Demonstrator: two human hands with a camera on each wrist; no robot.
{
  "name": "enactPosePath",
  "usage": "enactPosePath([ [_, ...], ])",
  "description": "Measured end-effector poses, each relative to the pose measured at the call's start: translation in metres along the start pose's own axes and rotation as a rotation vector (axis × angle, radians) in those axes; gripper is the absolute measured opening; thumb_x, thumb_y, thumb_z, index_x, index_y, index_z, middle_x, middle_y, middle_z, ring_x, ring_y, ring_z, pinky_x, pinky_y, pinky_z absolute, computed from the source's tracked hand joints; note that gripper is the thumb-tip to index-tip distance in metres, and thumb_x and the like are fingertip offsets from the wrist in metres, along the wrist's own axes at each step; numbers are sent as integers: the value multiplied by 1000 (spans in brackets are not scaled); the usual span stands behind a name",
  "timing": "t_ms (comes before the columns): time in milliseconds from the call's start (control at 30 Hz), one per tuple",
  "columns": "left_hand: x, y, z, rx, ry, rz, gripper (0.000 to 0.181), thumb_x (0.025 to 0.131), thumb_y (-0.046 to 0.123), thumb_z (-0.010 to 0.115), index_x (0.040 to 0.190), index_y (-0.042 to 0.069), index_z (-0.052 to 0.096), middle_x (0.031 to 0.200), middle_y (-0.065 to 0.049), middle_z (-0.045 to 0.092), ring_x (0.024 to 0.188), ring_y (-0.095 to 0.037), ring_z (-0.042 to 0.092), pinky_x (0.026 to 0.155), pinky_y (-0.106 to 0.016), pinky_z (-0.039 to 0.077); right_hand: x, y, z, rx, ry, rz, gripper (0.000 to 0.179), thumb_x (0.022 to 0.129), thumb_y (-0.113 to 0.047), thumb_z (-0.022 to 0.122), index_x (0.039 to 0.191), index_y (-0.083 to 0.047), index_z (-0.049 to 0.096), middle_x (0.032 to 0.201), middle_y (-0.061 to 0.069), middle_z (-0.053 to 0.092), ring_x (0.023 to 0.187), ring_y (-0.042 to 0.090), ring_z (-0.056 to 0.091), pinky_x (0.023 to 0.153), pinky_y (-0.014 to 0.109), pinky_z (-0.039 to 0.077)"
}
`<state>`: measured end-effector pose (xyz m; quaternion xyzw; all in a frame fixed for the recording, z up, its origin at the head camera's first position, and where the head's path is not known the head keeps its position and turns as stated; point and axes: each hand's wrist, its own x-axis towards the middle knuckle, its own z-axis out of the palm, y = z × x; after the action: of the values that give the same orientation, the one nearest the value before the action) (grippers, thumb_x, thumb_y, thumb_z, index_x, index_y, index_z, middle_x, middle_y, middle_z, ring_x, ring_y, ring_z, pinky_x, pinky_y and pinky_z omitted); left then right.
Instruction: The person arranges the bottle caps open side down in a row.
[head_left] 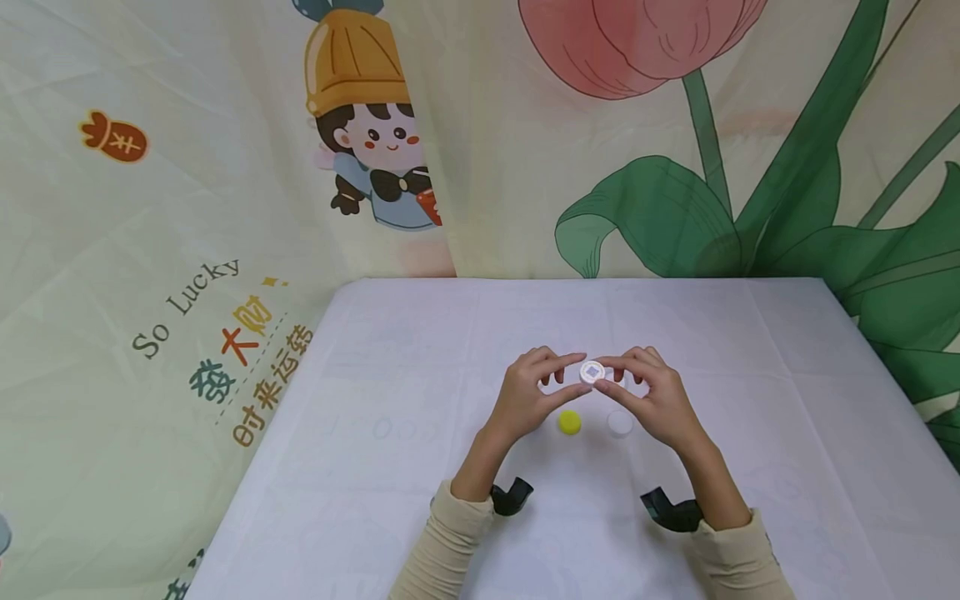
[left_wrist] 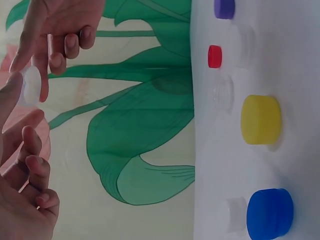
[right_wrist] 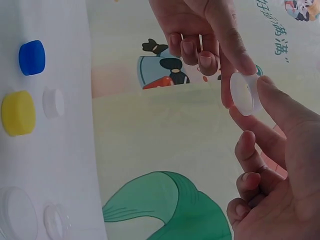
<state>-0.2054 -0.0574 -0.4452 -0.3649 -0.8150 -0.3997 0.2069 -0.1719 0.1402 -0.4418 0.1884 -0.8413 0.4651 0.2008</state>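
Note:
A small white bottle cap is held up above the table, its round face with a bluish diamond mark turned toward the head camera. From the left, my left hand pinches its rim between thumb and index finger. My right hand grips the opposite side, also with thumb and index finger. Both wrist views show the cap between the two hands, with the other fingers loosely bent. In the right wrist view, the cap appears edge-on and partly covered by fingertips.
Below the hands, a yellow cap and a whitish cap lie on the white-covered table. The left wrist view adds a blue cap, a red cap, a purple cap and several white or clear ones. A printed cloth hangs behind.

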Motion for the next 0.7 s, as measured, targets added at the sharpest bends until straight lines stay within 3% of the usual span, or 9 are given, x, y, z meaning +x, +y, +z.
enactPosePath([
  [300,3,-9,4,-2,-16,-36,33,75,30,72,103,14,69,67,5,48,62,-14,43,56,-18,33,6,7,5,-63,10,28,30,73,-27,74,100,-15,69,76,-2,53,73,11,35,59,28,31],
  [533,15,-23,9,182,-120,-162,36,78,38,67,108,18,67,67,5,49,62,-11,43,56,-19,32,21,25,20,-175,48,104,36,70,-36,74,97,-12,69,76,2,52,74,14,36,59,31,31],
  [700,22,-39,18,325,-247,-287,40,79,45,62,114,25,63,73,-1,56,63,-10,43,58,-21,33,32,37,32,-260,-17,187,38,73,-38,72,98,-10,68,78,7,55,78,19,40,63,32,33],
])
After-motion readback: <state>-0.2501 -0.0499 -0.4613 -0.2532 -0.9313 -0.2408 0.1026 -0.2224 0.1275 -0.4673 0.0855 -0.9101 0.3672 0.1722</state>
